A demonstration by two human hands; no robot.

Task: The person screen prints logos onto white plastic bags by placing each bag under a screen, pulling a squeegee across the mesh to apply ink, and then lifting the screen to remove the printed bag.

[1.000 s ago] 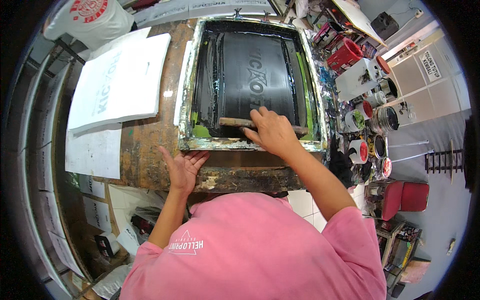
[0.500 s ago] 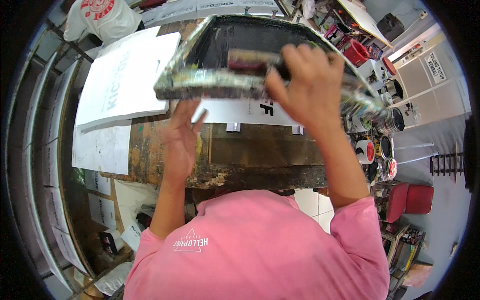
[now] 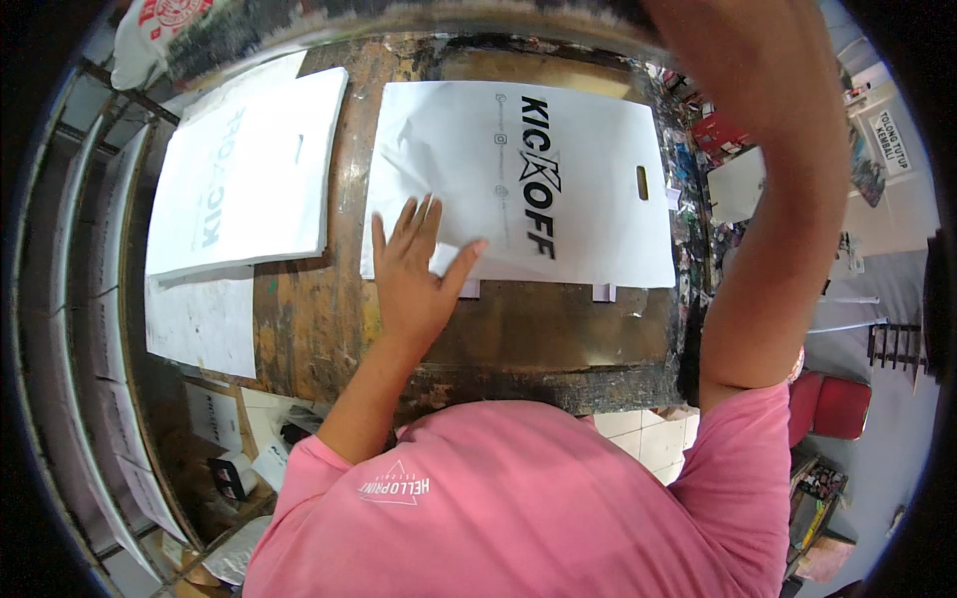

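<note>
A white plastic carrier bag (image 3: pixel 598 224) with black print and a punched handle hole lies on the worn wooden table. My left hand (image 3: pixel 411 274) is open over the bag's near left part, fingers spread and palm down; some creases show by the fingertips. My right forearm (image 3: pixel 773 199) rises to the top edge, where the hand passes out of the picture. Along that edge runs the paint-stained side of a printing screen frame (image 3: pixel 399 25), tilted up above the table. Whether my right hand holds it is hidden.
To the left lies a stack of white printed bags (image 3: pixel 249 179), on top of a white sheet (image 3: pixel 199 324). Metal racks (image 3: pixel 75 329) stand at far left. A red chair (image 3: pixel 842 404) is at right. Part of a person in a white shirt (image 3: pixel 145 45) shows at upper left.
The screen frame has swung up and away, uncovering the printed bag. My right arm has risen with it. My left hand has moved right and now spreads over the bag.
</note>
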